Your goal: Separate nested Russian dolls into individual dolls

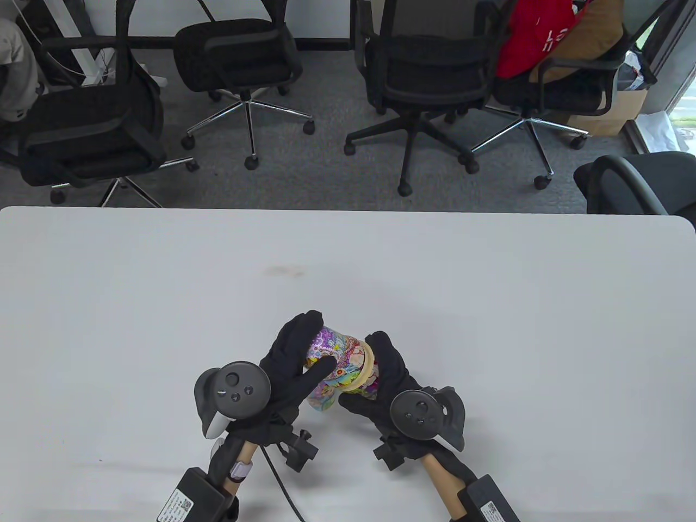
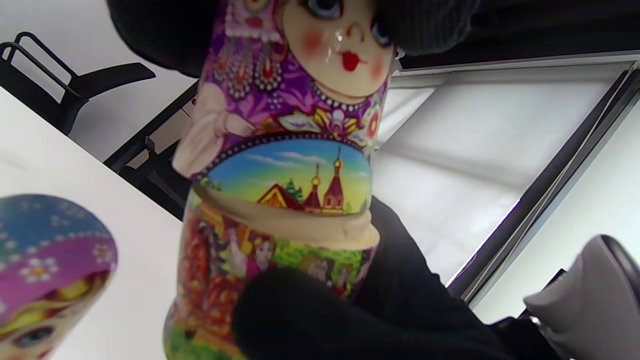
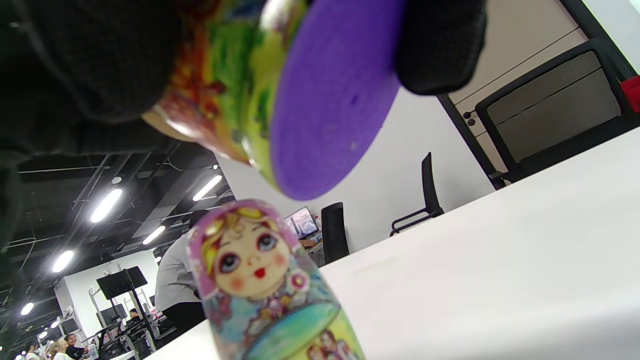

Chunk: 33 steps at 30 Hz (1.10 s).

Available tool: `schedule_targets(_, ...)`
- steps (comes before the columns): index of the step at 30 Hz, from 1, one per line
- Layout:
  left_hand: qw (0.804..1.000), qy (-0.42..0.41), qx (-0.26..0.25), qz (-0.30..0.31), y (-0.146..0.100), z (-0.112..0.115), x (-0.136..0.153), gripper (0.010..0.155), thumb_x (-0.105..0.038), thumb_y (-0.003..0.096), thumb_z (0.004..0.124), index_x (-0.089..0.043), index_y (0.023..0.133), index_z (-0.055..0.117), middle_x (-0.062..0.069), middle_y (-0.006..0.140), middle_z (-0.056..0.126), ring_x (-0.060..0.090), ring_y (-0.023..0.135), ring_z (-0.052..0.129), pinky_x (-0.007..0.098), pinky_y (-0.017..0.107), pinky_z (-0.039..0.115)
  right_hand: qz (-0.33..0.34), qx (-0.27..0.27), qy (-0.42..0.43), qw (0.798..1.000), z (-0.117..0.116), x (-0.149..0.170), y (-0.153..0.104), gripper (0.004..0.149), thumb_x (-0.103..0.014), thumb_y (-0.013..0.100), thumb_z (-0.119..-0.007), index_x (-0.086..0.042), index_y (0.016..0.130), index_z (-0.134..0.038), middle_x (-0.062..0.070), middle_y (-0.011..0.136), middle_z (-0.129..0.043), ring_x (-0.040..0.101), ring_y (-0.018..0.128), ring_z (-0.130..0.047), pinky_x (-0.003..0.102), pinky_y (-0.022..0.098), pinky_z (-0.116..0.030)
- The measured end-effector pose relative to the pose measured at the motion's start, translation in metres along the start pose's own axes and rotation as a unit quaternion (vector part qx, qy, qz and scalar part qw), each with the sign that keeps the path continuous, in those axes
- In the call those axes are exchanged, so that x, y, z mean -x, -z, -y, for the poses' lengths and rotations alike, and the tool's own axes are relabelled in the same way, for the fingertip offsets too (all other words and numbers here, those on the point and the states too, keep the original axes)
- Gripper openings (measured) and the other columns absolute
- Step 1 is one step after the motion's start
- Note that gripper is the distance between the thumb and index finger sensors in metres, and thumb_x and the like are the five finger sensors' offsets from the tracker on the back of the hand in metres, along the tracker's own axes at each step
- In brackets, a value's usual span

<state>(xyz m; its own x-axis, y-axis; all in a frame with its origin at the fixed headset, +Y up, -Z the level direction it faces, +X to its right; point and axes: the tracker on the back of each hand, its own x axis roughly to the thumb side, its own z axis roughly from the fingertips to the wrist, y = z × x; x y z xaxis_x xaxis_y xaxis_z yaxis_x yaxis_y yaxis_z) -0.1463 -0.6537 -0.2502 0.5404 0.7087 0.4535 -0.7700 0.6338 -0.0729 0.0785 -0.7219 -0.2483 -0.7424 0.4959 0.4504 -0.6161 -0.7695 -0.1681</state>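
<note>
Near the front edge of the white table [image 1: 489,283], in the table view, a painted wooden nesting doll with purple and floral patterns [image 1: 341,365] is held off the surface between both gloved hands. Its long axis lies nearly level, head toward the view's left and base toward the right. The left hand [image 1: 291,361] wraps its fingers around the head half; the right hand [image 1: 389,375] grips the base half, with a pale bare-wood rim showing at the seam between them. Beyond the table, black office chairs [image 1: 239,60] stand on grey carpet.

In the left wrist view the doll's face, purple shawl and church scene fill the frame, the two halves pulled slightly apart at the waist. A second, smaller painted doll [image 2: 45,265] sits on the table at lower left.

In the right wrist view the held doll's flat purple base [image 3: 332,95] faces the camera, clamped by black fingers [image 3: 440,45]. The smaller doll [image 3: 270,290] stands upright below it; ceiling lights and desks show behind.
</note>
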Motion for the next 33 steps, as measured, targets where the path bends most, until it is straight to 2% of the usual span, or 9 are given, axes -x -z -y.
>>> schedule_targets(5,1.0,-0.005,0.002,0.0,0.0,0.007,0.0,0.075,-0.047,0.0568,0.068,-0.016,0.12,0.043,0.03,0.117,0.052,0.05,0.096,0.074,0.054,0.069,0.073,0.003,0.009,-0.015,1.0,0.001,-0.004,-0.001,0.11,-0.053,0.038,-0.085,-0.002,0.108,-0.018,0.021,0.111,-0.044,0.043,0.097,-0.062,0.054,0.069,-0.069)
schedule_targets(12,0.999,0.009,-0.036,0.015,-0.001,0.016,0.0,0.079,-0.049,0.0539,0.067,-0.015,0.119,0.04,0.032,0.115,0.053,0.049,0.092,0.076,0.05,0.066,0.079,-0.005,0.041,-0.02,0.999,0.008,-0.011,-0.002,0.108,-0.05,0.036,-0.088,0.0,0.108,-0.025,0.022,0.11,-0.049,0.045,0.094,-0.066,0.058,0.066,-0.071)
schedule_targets(19,1.0,-0.01,-0.029,0.009,0.001,0.017,0.009,0.079,-0.05,0.0533,0.068,-0.015,0.118,0.04,0.031,0.114,0.054,0.049,0.092,0.077,0.049,0.066,0.08,-0.004,0.04,-0.037,0.998,0.004,-0.012,-0.002,0.107,-0.05,0.037,-0.087,0.001,0.108,-0.026,0.024,0.109,-0.05,0.047,0.093,-0.066,0.059,0.064,-0.072)
schedule_targets(26,0.996,-0.017,-0.086,0.016,-0.005,-0.008,-0.003,0.075,-0.047,0.0549,0.071,-0.013,0.118,0.048,0.032,0.113,0.057,0.051,0.09,0.078,0.053,0.064,0.08,0.002,0.038,-0.023,0.999,0.014,-0.008,0.0,0.104,-0.058,0.042,-0.074,-0.002,0.11,-0.019,0.023,0.112,-0.043,0.045,0.098,-0.059,0.055,0.072,-0.063)
schedule_targets(33,0.985,0.052,-0.16,-0.042,-0.014,-0.052,0.013,0.074,-0.046,0.0556,0.071,-0.014,0.118,0.048,0.03,0.116,0.055,0.052,0.093,0.074,0.054,0.066,0.077,-0.08,0.05,-0.009,0.996,0.019,0.035,0.001,0.097,-0.057,0.046,-0.07,-0.002,0.11,-0.02,0.024,0.111,-0.044,0.045,0.097,-0.058,0.056,0.072,-0.06)
